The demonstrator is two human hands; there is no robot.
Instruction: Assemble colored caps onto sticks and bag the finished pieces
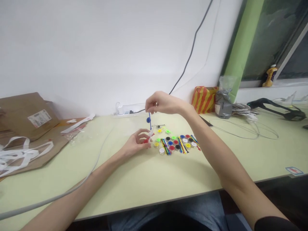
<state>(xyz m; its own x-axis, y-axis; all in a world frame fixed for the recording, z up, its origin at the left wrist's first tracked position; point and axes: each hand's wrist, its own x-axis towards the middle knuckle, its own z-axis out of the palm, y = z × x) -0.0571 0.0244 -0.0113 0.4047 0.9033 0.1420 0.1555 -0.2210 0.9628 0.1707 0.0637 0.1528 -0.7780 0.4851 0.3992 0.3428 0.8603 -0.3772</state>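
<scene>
A pale grey cable [43, 204] enters at lower left and passes in front of the left forearm, with jeans [204, 208] visible below the front edge of the pale green bench [134, 183]. A broad stretch of bench top separates that edge from the cluster of coloured caps [175, 142], which sits nearer the wall, bundled strips [183, 146] lying among them. Left of the cluster, the right hand [160, 102] has its grip pinched closed on the upper end of a blue strip [150, 124], with a blue cap [148, 120] beside it above the bench. Just below, the left hand [137, 141] is half curled about a red cap [145, 141] and a white strip [150, 135]; whether its grip is tight, I cannot tell. The right forearm hides the cluster's right end. A brown paper bag [22, 115] bounds the left side; a striped bag [204, 97] stands against the wall at right.
</scene>
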